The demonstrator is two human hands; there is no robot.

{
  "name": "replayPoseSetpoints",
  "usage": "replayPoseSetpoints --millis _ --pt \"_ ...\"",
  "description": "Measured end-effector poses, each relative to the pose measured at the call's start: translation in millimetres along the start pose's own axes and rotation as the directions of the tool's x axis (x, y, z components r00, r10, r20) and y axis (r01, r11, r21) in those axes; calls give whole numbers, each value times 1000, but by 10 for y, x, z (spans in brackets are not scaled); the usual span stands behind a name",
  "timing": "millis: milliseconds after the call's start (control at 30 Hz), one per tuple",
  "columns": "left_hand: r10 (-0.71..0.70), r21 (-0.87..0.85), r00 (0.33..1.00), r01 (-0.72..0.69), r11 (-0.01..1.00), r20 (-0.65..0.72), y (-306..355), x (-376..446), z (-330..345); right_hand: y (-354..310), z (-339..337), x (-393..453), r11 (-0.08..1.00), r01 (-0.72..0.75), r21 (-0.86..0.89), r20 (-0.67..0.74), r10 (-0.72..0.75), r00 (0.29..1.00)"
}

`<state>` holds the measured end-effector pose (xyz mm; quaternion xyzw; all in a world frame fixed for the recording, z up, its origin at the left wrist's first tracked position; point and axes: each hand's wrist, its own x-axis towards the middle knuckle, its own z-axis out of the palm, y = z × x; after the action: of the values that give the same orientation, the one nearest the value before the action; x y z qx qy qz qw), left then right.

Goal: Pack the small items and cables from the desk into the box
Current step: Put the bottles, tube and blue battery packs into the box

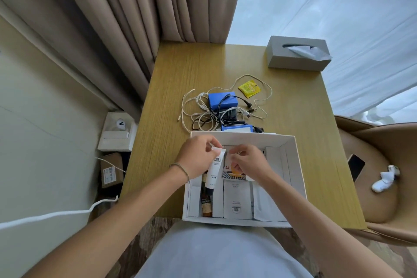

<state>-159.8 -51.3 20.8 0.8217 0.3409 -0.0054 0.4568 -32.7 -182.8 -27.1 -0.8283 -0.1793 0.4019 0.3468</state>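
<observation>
White tube (pixel 214 170) upright — over box (pixel 295 165)

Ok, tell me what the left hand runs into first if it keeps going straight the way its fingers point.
The left hand, pinching the white tube at its crimped end, points right, toward the right hand. Those fingertips look like the first contact, nearly touching already, though depth is hard to judge.

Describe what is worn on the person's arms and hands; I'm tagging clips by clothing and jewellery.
Both forearms are bare, with no sleeves in view and no gloves. The left hand has a thin, pale beaded-looking bracelet around its wrist. The right hand seems to carry a small ring on one of its fingers, too blurred to be sure. No watch or other markings show.
</observation>
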Motion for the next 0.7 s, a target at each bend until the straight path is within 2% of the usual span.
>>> replayPoseSetpoints --millis 167,367,600,700 --pt "-16 308 992 -23 951 123 -36 35 289 115 -136 -152 1000 -2 30 30 1 1000" --pt "-147 492 958 7 870 247 -136 62 429 206 -167 -236 997 -9 83 62 4 998" --pt "-175 553 958 21 833 228 -219 15 511 240 -193 -261 996 -23 82 67 17 998" --pt "-134 673 977 -11 739 164 -187 -6 540 243 -200 -261 996 -24 81 72 18 997"
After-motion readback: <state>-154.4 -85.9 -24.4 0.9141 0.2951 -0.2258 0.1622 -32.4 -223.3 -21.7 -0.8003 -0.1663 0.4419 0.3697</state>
